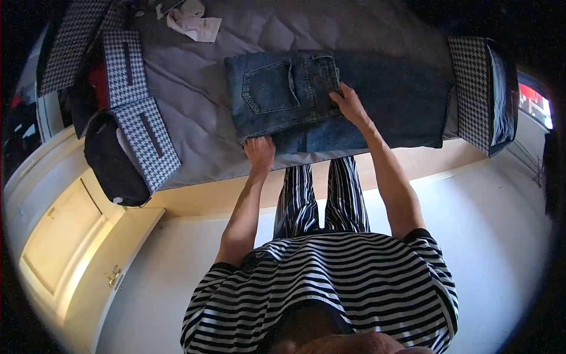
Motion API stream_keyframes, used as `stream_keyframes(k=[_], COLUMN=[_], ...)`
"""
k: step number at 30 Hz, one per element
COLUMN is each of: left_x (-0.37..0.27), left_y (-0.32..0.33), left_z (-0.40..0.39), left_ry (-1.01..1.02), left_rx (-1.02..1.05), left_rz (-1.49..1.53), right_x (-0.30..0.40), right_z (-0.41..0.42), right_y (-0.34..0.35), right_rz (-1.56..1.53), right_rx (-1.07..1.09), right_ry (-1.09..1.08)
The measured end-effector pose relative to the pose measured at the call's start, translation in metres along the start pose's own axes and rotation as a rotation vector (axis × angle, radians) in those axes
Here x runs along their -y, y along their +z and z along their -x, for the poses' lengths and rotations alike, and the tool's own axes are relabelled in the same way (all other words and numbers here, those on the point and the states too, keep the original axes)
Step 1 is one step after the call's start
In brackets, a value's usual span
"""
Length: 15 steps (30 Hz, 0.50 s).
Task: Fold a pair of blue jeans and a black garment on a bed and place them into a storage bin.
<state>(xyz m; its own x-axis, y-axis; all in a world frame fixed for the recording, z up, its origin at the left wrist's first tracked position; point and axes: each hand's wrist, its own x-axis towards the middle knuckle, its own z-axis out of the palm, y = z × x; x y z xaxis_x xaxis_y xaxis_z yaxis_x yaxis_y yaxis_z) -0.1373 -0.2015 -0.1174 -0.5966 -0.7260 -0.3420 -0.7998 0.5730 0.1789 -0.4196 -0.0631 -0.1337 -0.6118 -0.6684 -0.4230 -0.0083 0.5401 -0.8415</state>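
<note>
A pair of dark blue denim jeans (269,90) lies partly folded across the grey bedspread (190,97). A back pocket faces up at the left, and a single flat stretch of denim (398,101) runs on to the right. My left hand (260,152) grips the near left corner of the folded part, its fingertips hidden by the cloth. Farther right, my right hand (350,105) holds the waistband edge between thumb and fingers.
Houndstooth fabric storage boxes (143,146) stand at the left, beside a dark bag (112,161). Another houndstooth box (471,93), with folded denim inside, sits at the right end. Pale cloth items (194,24) lie at the back. An open door (110,278) stands at lower left.
</note>
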Motion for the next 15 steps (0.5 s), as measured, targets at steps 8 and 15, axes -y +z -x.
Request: stream_keyframes(k=[8,15], left_x=[0.009,0.021], left_y=[-0.002,0.003], left_z=[0.01,0.003], left_ry=[0.165,-0.115], left_rx=[-0.323,-0.242], left_rz=[0.131,0.398], right_x=[0.037,0.02], right_z=[0.031,0.02], right_y=[0.004,0.044], right_rz=[-0.288,-0.058], right_rx=[0.05,-0.069], right_ry=[0.113,-0.027])
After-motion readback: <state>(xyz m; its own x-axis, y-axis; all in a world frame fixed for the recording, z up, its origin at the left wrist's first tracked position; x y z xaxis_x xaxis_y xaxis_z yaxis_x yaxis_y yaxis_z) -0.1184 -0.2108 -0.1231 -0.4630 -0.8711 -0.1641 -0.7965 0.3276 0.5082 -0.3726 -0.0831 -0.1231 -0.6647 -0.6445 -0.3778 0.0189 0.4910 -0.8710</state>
